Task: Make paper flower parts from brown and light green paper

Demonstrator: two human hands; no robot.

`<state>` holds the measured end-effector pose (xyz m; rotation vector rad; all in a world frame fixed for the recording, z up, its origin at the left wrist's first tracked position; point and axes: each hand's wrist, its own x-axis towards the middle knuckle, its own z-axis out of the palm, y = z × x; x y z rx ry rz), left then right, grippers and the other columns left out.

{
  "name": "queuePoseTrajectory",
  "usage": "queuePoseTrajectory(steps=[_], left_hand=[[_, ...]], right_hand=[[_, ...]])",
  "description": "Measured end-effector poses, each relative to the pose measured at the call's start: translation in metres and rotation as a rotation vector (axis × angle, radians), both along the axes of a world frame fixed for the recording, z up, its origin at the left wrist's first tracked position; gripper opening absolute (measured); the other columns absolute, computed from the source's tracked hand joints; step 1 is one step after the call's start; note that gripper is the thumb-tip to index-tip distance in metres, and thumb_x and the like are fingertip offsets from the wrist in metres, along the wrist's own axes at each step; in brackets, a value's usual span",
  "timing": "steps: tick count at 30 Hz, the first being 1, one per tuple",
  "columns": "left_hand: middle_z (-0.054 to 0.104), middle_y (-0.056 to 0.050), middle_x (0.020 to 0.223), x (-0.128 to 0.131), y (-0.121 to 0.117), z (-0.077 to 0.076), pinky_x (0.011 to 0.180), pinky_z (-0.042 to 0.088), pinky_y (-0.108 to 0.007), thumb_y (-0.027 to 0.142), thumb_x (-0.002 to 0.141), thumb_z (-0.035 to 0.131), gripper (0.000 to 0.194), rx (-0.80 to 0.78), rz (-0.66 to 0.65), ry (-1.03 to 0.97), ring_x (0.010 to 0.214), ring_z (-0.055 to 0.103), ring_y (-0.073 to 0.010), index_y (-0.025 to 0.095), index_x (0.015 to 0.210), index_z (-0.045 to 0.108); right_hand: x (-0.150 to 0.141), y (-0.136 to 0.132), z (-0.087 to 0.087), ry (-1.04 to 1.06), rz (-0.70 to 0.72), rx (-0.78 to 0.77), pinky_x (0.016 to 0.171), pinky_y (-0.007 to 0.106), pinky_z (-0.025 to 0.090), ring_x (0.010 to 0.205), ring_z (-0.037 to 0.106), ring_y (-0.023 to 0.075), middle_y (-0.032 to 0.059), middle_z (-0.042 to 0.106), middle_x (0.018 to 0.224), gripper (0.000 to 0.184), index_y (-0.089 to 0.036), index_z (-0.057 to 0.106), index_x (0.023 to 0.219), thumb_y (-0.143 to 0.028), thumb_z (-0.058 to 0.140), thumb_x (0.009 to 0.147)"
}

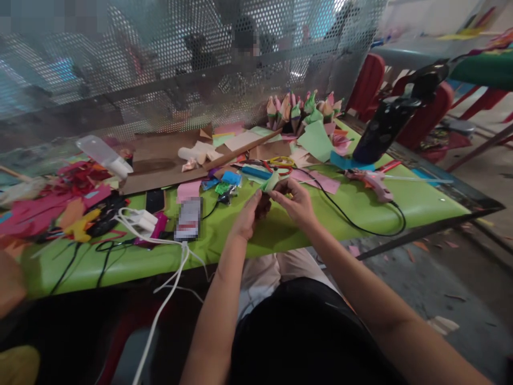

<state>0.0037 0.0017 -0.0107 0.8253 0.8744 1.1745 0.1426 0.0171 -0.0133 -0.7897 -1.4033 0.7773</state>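
A small light green paper piece [271, 182], folded or rolled to a point, is held above the front part of the green-covered table [344, 211]. My left hand [249, 215] grips it from the left and below, its fingers curled and partly hidden. From the other side, my right hand [294, 199] pinches the paper between thumb and fingers. Behind the hands lie a blue stick-like object [256, 172] and several wires. A pink glue gun [372, 182] rests to the right, its black cord curving over the table.
Paper flowers [306, 109] stand at the back by a perforated metal screen [192, 59]. A dark bottle [382, 128] is at the back right. Left are a phone [188, 218] with white cables, a clear bottle [105, 155] and red paper scraps [80, 179]. Another person's arm [10, 283] shows far left.
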Motion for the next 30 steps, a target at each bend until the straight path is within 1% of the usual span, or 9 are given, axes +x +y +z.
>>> queuePoseTrajectory(steps=[2,4,6,11,15,21,24,27,30], left_hand=[[0.057,0.003,0.065,0.001,0.000,0.004,0.043,0.025,-0.018,0.058,0.080,0.073,0.042,-0.036,-0.016,-0.022,0.053,0.043,-0.0069,0.017,0.080,0.063],[0.053,0.004,0.062,0.001,-0.001,0.007,0.042,0.023,-0.018,0.056,0.085,0.068,0.040,-0.062,-0.012,-0.035,0.050,0.039,-0.0063,0.018,0.076,0.060],[0.050,0.004,0.061,0.002,-0.001,0.009,0.042,0.022,-0.018,0.055,0.087,0.066,0.041,-0.085,-0.009,-0.032,0.049,0.037,-0.0061,0.018,0.074,0.057],[0.045,0.005,0.060,0.003,-0.002,0.013,0.041,0.021,-0.017,0.059,0.086,0.066,0.044,-0.089,-0.031,0.008,0.048,0.037,-0.0063,0.018,0.074,0.055],[0.042,0.006,0.059,0.003,-0.003,0.014,0.040,0.021,-0.016,0.060,0.085,0.067,0.045,-0.101,-0.027,0.002,0.048,0.036,-0.0062,0.018,0.074,0.053],[0.044,0.005,0.060,0.002,-0.001,0.010,0.041,0.021,-0.017,0.059,0.084,0.068,0.044,-0.058,-0.050,-0.014,0.050,0.038,-0.0066,0.018,0.075,0.055],[0.048,0.004,0.061,0.002,-0.001,0.007,0.041,0.021,-0.017,0.061,0.082,0.068,0.046,-0.035,-0.065,0.004,0.049,0.037,-0.0060,0.018,0.075,0.055],[0.050,0.004,0.062,0.003,-0.003,0.006,0.041,0.021,-0.017,0.063,0.081,0.068,0.047,-0.025,-0.066,0.023,0.049,0.038,-0.0059,0.018,0.077,0.056],[0.046,0.005,0.060,0.003,-0.004,0.006,0.040,0.020,-0.017,0.062,0.083,0.065,0.046,-0.036,-0.072,0.011,0.048,0.037,-0.0061,0.018,0.076,0.055]], right_hand=[[0.001,0.000,0.001,-0.011,0.006,-0.007,0.064,0.030,0.045,0.065,0.053,0.0153,-0.0018,0.061,0.069,0.036,-0.022,0.060,0.075,-0.055,0.075,0.078],[0.002,-0.001,0.002,-0.036,0.001,-0.001,0.066,0.031,0.046,0.067,0.054,0.0158,-0.0017,0.062,0.070,0.036,-0.022,0.061,0.076,-0.053,0.079,0.074],[0.002,-0.001,0.002,-0.060,-0.015,0.001,0.068,0.031,0.047,0.068,0.055,0.0161,-0.0017,0.062,0.071,0.035,-0.022,0.061,0.075,-0.051,0.081,0.072],[0.001,0.000,0.001,-0.074,-0.043,-0.001,0.067,0.031,0.048,0.066,0.054,0.0159,-0.0016,0.062,0.069,0.029,-0.023,0.060,0.074,-0.047,0.076,0.077],[0.000,0.001,0.000,-0.068,-0.044,0.001,0.065,0.030,0.047,0.065,0.054,0.0153,-0.0016,0.062,0.069,0.028,-0.023,0.060,0.074,-0.047,0.074,0.079],[0.001,0.001,0.001,-0.031,-0.017,-0.005,0.065,0.029,0.046,0.065,0.054,0.0147,-0.0016,0.062,0.070,0.032,-0.022,0.061,0.075,-0.051,0.075,0.078],[0.002,0.001,0.001,-0.039,-0.038,-0.010,0.064,0.029,0.045,0.064,0.053,0.0144,-0.0023,0.061,0.068,0.034,-0.022,0.059,0.072,-0.051,0.077,0.076],[0.003,-0.001,-0.001,-0.057,-0.052,-0.022,0.064,0.029,0.045,0.063,0.052,0.0142,-0.0027,0.060,0.067,0.033,-0.022,0.059,0.073,-0.050,0.076,0.077],[0.006,-0.001,-0.004,-0.068,-0.043,-0.004,0.064,0.029,0.045,0.064,0.054,0.0148,-0.0022,0.062,0.069,0.031,-0.022,0.061,0.075,-0.049,0.077,0.077]])
